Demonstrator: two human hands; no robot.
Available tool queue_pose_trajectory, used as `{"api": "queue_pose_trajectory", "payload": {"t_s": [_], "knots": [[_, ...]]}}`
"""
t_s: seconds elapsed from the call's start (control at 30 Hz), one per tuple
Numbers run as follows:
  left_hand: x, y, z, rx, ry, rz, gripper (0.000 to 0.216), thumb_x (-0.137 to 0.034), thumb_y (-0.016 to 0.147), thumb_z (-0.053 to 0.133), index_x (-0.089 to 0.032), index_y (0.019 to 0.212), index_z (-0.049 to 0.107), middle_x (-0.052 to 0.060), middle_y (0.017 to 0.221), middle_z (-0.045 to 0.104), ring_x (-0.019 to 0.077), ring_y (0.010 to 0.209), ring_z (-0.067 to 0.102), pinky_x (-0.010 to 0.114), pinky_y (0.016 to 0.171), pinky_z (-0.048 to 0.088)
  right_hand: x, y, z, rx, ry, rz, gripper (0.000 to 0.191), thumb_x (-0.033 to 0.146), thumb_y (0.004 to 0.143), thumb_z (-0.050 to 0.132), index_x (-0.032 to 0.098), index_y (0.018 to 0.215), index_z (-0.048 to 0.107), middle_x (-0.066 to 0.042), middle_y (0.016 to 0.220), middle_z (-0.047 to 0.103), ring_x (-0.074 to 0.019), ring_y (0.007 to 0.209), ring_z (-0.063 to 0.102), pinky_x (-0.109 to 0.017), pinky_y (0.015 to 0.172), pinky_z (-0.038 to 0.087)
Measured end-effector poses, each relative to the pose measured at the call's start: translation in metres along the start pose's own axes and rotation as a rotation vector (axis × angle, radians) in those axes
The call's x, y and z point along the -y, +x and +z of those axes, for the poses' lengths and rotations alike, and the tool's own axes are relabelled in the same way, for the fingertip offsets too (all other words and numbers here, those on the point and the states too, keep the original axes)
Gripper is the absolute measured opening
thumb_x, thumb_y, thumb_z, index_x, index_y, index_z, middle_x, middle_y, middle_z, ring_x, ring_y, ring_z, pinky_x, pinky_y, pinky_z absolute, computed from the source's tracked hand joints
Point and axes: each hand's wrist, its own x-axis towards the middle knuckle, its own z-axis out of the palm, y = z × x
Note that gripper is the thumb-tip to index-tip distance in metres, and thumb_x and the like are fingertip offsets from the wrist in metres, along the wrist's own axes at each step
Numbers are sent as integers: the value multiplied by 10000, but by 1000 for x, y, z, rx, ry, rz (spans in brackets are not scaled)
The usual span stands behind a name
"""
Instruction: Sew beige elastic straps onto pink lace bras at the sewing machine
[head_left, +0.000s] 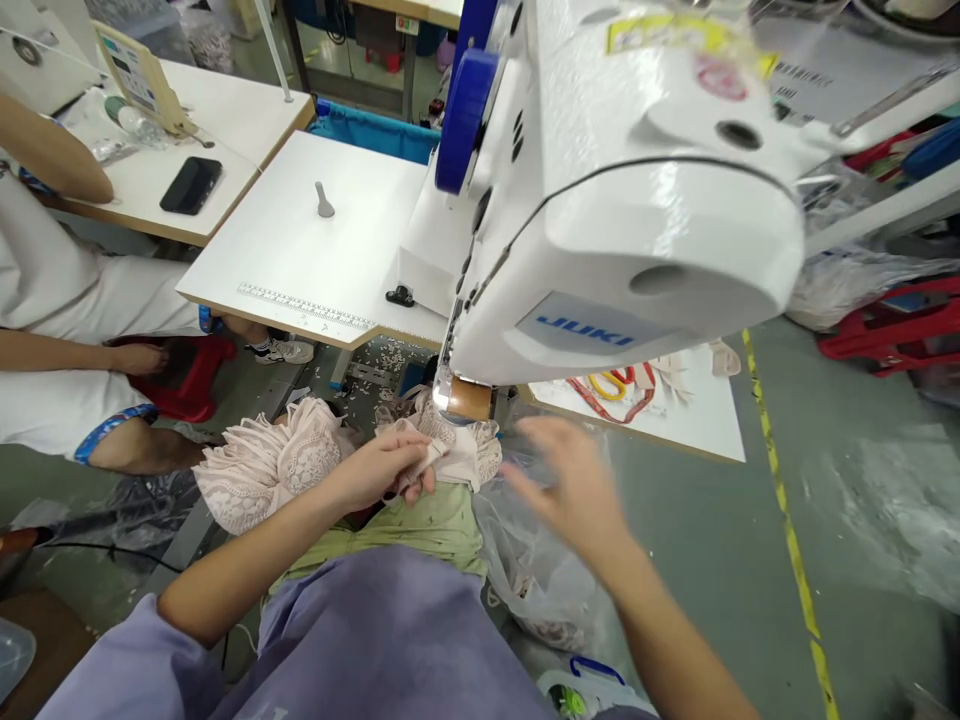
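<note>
My left hand (379, 468) pinches a piece of pale pink lace fabric (457, 450) just below the head of a white Juki sewing machine (615, 200). More of the same lace (262, 465) is bunched on my lap to the left. My right hand (574, 490) hovers to the right of the fabric, blurred by motion, fingers spread and holding nothing. It is apart from the lace and above a clear plastic bag (532, 575).
A white machine table (300, 250) with a printed ruler edge lies ahead. Red and yellow scissors (619, 385) rest on a white board at right. Another person in white (67, 330) sits at left near a desk with a black phone (191, 185). Yellow floor line (787, 530).
</note>
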Motion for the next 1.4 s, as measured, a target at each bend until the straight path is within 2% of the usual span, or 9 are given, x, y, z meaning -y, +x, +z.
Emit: {"api": "queue_pose_trajectory", "payload": {"t_s": [0.13,0.3,0.43,0.53,0.7,0.87,1.07,1.2,1.4], "knots": [[-14,-6,6,135,415,-93,292,-359,962,409,-156,915,612,22,754,683,94,478,533,233,502,416,38,-4,38,226,219,-235,268,229,1024,417,213,1171,641,-81,1068,733,-205,929,696,-307,747,551],[44,-7,6,-468,781,457,316,-383,958,476,-177,1120,653,89,962,710,197,879,657,332,791,528,7,-15,44,43,399,411,255,423,959,561,209,875,673,-43,749,704,-183,652,645,-282,595,470],[107,10,27,-64,310,303,645,-493,999,429,-232,1556,236,114,1100,721,222,928,715,368,796,566,27,-16,42,11,1079,926,409,601,827,669,210,757,575,23,603,553,-126,507,478,-242,482,386],[120,18,50,-11,26,349,657,-596,1012,78,-305,1597,7,164,1360,611,258,1062,712,427,817,579,63,-13,42,27,1589,1076,414,591,786,721,220,924,601,11,725,604,-130,563,521,-248,512,444],[86,-4,53,-164,338,683,891,-792,882,46,-273,1605,46,182,1578,376,333,1389,492,521,1006,532,84,-7,23,11,1646,886,335,564,877,642,233,883,592,-4,753,592,-157,652,553,-279,594,483],[35,-10,22,-321,949,1145,745,-645,961,361,-290,1593,187,166,1436,527,351,1290,572,543,1029,514,54,24,13,-143,1063,535,238,437,940,564,220,851,605,-53,987,626,-197,876,573,-329,780,484],[9,10,6,-392,1287,861,665,-379,997,469,-189,1581,216,74,951,735,193,809,719,331,836,595,24,56,52,-211,906,594,211,369,857,616,232,1016,588,-47,998,634,-212,927,598,-345,835,511],[7,11,6,-366,1395,773,629,-358,1000,487,-177,1563,275,81,990,740,211,890,729,343,891,587,17,60,69,-213,1165,646,329,422,912,510,244,1182,568,-36,1060,691,-224,1028,647,-358,883,538],[1,10,7,-436,1416,694,560,-345,1001,487,-206,1530,367,69,970,746,195,842,723,359,928,580,-8,79,67,-237,834,419,287,430,888,545,207,988,696,-70,1036,738,-246,1061,659,-402,1010,500]]}}
